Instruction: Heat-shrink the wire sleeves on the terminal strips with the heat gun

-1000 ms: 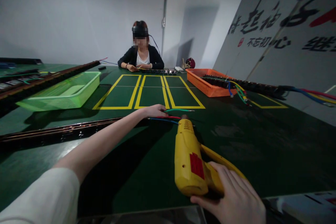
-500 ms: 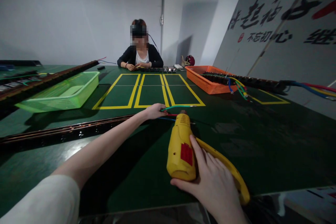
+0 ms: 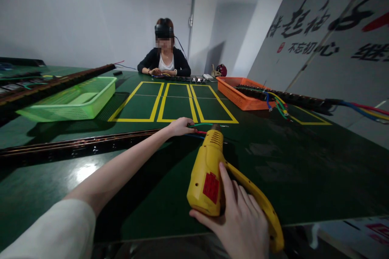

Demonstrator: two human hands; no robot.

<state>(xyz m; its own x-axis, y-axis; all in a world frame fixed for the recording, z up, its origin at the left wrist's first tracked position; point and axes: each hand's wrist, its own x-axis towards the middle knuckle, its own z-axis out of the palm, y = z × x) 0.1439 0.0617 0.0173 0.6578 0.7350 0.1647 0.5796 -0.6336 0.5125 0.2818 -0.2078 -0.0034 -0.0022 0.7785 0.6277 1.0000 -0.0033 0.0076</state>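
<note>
A yellow heat gun [image 3: 206, 174] with a red label is in my right hand [image 3: 240, 214], whose fingers wrap round its body and handle. Its nozzle points away from me, close by the tip of a green wire [image 3: 205, 124]. My left hand [image 3: 181, 126] pinches the green wire near the end of a long dark strip [image 3: 91, 145] lying across the left of the table. Red [image 3: 201, 132] and blue wires also come out beside my left fingers, partly behind the heat gun.
A green basket [image 3: 91, 105] with long strips over it stands at the left, an orange basket [image 3: 240, 99] with strips and wires at the right. Yellow tape outlines [image 3: 178, 121] mark the green table [image 3: 304, 178]. Across it sits a person [image 3: 165, 62] wearing a headset.
The rear of the heat gun has swung a little left and toward me, and its nozzle has moved slightly right. My left hand still holds the green wire. The view has shifted slightly.
</note>
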